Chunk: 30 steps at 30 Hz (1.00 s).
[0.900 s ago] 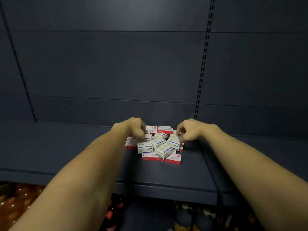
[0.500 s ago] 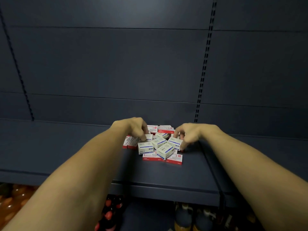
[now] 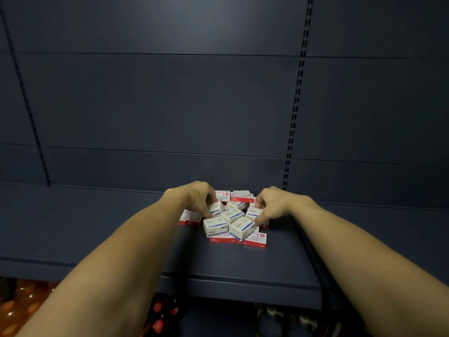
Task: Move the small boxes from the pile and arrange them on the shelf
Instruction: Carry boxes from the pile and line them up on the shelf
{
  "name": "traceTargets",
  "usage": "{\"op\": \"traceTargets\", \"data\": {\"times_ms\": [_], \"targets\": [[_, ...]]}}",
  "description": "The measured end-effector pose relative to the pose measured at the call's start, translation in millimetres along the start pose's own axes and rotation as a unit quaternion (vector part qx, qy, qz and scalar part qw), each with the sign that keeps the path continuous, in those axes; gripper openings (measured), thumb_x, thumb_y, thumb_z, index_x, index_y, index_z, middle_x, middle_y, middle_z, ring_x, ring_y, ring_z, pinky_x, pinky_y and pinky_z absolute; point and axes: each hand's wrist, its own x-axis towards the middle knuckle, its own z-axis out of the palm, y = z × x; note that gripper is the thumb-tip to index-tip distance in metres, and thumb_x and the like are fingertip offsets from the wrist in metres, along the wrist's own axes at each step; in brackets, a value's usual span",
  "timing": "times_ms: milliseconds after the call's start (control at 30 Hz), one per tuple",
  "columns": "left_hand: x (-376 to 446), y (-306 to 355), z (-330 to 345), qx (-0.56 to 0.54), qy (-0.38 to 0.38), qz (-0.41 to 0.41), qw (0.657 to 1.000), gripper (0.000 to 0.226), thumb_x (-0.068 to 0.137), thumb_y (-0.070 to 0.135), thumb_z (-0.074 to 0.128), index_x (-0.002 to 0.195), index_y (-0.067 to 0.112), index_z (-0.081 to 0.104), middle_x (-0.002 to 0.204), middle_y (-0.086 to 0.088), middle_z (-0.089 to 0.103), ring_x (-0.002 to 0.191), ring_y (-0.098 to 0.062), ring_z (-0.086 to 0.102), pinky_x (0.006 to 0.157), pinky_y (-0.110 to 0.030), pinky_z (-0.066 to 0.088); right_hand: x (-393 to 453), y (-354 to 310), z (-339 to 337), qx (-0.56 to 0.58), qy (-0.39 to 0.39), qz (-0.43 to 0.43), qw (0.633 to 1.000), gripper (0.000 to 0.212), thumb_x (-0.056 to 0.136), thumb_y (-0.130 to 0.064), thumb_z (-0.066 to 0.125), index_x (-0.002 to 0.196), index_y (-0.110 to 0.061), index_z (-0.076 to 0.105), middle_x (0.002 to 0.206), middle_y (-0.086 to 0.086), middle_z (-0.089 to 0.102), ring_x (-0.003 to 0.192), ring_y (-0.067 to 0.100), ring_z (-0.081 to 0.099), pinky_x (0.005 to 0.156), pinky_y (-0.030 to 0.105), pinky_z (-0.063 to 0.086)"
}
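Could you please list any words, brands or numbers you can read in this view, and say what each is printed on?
None can be read.
Blue-striped white boxes: printed lines, too blurred.
Red-and-white boxes: small red logo and text, too small.
Bottles under the shelf: no legible label.

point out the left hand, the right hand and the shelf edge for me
left hand [image 3: 194,198], head view, back of the hand
right hand [image 3: 279,205], head view, back of the hand
shelf [image 3: 243,285], head view, front edge

Pile of small boxes [image 3: 228,220] on the shelf [image 3: 97,227], between both hands
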Motion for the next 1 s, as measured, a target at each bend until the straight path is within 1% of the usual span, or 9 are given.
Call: {"op": "traceTargets", "data": {"times_ms": [100,233,300,400,533,600,700,833,1000], "targets": [[0.1,0.2,4.1,0.000,0.030,0.013,0.999,0.055,0.072,0.036,0.088,0.119,0.022,0.066,0.115,0.006,0.058,0.100,-0.013,0.057,0.088,-0.029,0.053,-0.4,-0.3,-0.6,-0.017,0.011,-0.004,1.000,0.040,0.063,-0.046,0.088,0.088,-0.021,0.069,0.091,-0.004,0.068,0.085,0.016,0.067,0.081,0.040,0.059],[0.3,-2.5,-0.3,0.011,0.081,0.024,0.996,0.041,0.068,0.038,0.087,0.102,0.028,0.066,0.105,0.009,0.058,0.092,-0.010,0.059,0.078,-0.027,0.054,-2.7,1.3,-5.5,-0.034,0.033,-0.009,0.999,0.034,0.062,-0.039,0.088,0.085,-0.022,0.069,0.088,-0.007,0.066,0.082,0.014,0.066,0.076,0.036,0.059],[-0.6,-2.6,-8.4,-0.017,0.105,0.013,0.994,0.039,0.067,0.032,0.087,0.097,0.028,0.061,0.100,0.008,0.062,0.089,-0.011,0.062,0.077,-0.031,0.056,-3.6,3.9,-9.7,-0.033,0.053,-0.010,0.998,0.032,0.059,-0.035,0.087,0.083,-0.023,0.070,0.086,-0.008,0.068,0.079,0.011,0.066,0.074,0.036,0.060],[-0.9,0.8,-21.7,-0.055,0.132,0.015,0.990,0.039,0.068,0.023,0.086,0.095,0.028,0.059,0.095,0.009,0.063,0.085,-0.010,0.062,0.068,-0.027,0.052,-5.3,7.6,-17.4,-0.028,0.098,-0.008,0.995,0.032,0.060,-0.037,0.086,0.083,-0.025,0.068,0.087,-0.010,0.067,0.079,0.011,0.066,0.072,0.039,0.060],[2.0,9.7,-32.4,-0.046,0.191,0.043,0.980,0.038,0.072,0.022,0.082,0.102,0.029,0.059,0.100,0.010,0.061,0.090,-0.010,0.061,0.080,-0.034,0.057,-11.9,9.8,-29.2,-0.067,0.194,-0.024,0.978,0.037,0.070,-0.043,0.080,0.100,-0.026,0.067,0.099,-0.008,0.058,0.093,0.015,0.059,0.078,0.037,0.055],[6.6,14.7,-34.2,-0.028,0.228,0.066,0.971,0.040,0.076,0.023,0.080,0.111,0.026,0.061,0.106,0.009,0.056,0.097,-0.013,0.057,0.083,-0.035,0.055,-14.9,13.0,-33.5,-0.073,0.233,-0.026,0.969,0.038,0.074,-0.035,0.077,0.109,-0.024,0.065,0.105,-0.006,0.054,0.102,0.017,0.055,0.081,0.038,0.053],[15.9,25.3,-33.7,-0.023,0.263,0.096,0.960,0.047,0.080,0.024,0.080,0.123,0.021,0.061,0.114,0.005,0.056,0.100,-0.012,0.051,0.088,-0.031,0.052,-20.0,17.4,-38.9,-0.075,0.284,-0.025,0.956,0.038,0.076,-0.027,0.074,0.113,-0.022,0.064,0.108,-0.005,0.053,0.107,0.016,0.052,0.083,0.037,0.053],[30.0,38.8,-31.9,-0.034,0.274,0.115,0.954,0.046,0.080,0.029,0.083,0.120,0.019,0.064,0.114,0.002,0.060,0.098,-0.013,0.055,0.086,-0.032,0.053,-27.6,22.0,-42.2,-0.087,0.324,-0.016,0.942,0.038,0.077,-0.026,0.072,0.114,-0.022,0.064,0.109,-0.005,0.054,0.107,0.016,0.051,0.080,0.036,0.053],[47.2,56.8,-27.9,-0.031,0.267,0.155,0.951,0.043,0.079,0.031,0.082,0.117,0.020,0.066,0.112,0.003,0.061,0.094,-0.011,0.054,0.081,-0.029,0.052,-41.1,33.2,-39.9,-0.101,0.333,0.019,0.937,0.039,0.078,-0.027,0.071,0.116,-0.022,0.063,0.111,-0.005,0.054,0.107,0.017,0.051,0.080,0.035,0.052]]}}
